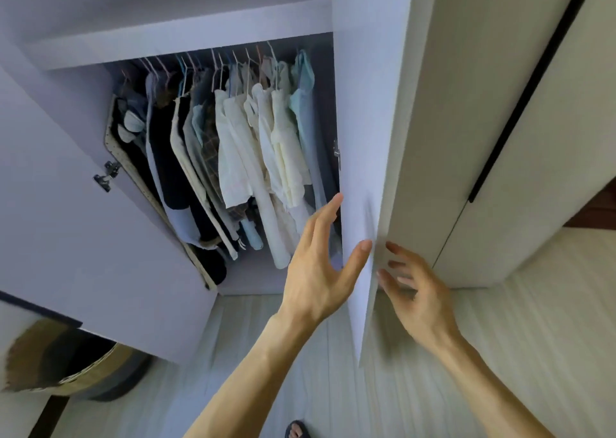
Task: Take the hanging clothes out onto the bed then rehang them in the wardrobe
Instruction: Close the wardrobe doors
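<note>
Hanging clothes [240, 144] noted mid-frame, all on the rail in the wardrobe [183, 37]; none removed. At the door [366, 121], lower centre: left hand [316, 271] extended, right hand [416, 291] loosely spread, nothing held.

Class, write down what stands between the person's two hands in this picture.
In the head view, the edge of the open wardrobe door stands between the left hand and the right hand, one on each side.
</note>
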{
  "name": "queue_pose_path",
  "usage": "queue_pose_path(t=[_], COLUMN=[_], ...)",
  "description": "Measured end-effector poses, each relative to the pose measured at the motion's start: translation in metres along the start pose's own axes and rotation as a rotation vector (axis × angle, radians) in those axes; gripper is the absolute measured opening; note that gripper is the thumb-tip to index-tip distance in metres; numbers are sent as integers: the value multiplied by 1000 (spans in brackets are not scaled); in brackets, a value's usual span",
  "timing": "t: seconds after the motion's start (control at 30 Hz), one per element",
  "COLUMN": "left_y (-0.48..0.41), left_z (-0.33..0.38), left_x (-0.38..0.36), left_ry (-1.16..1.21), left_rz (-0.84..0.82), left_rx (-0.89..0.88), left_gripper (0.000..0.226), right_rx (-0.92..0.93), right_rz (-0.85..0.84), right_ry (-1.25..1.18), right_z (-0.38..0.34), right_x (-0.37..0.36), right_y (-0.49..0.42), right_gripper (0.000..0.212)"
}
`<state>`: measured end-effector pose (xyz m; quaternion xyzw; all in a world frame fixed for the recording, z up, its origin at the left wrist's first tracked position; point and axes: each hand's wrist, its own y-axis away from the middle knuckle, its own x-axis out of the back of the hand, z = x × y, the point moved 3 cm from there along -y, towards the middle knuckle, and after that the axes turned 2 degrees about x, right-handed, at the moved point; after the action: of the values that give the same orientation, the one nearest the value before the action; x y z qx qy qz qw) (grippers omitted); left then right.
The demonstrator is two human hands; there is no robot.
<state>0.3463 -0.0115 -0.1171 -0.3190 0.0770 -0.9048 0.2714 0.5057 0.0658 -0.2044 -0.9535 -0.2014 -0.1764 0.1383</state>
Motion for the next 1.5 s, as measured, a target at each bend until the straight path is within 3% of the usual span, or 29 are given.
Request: queue_pose_path(t=[0.13, 0.27, 0.4, 0.57, 0.77, 0.87, 1.07, 1.27, 1.5], left_y=[-23, -26, -17, -12, -32, -58, -133, -190, -255], left_z=[35, 35, 16, -11, -60, -96, -150, -192, -223], left_x=[-16, -24, -8, 41, 107, 136, 187, 206, 208], left_ry=[-1, -56, -188, -175, 142, 184, 278, 341, 343], left_rz=[71, 126, 226, 319, 474, 569, 520, 514, 480], left_rx=[-135, -100, -61, 68, 312, 420, 366, 274, 323], left_gripper=[86, 91, 81, 42, 61, 62, 47, 34, 18], right_rx=[17, 50, 123, 211, 451, 581, 918, 1095, 1091], right_rz=[-44, -22, -1, -97, -140, -133, 95, 279, 398], right_ry=[-115, -122, -125, -57, 86, 154, 432, 732, 914], right_z=[-7, -3, -18, -24, -68, -93, -153, -191, -174], right_x=[-2, -8, -23, -73, -148, -182, -221, -246, -267], right_y=[-12, -10, -10, -30, -84, -124, -219, -302, -360], right_gripper=[37, 38, 34, 32, 38, 47, 48, 55, 59])
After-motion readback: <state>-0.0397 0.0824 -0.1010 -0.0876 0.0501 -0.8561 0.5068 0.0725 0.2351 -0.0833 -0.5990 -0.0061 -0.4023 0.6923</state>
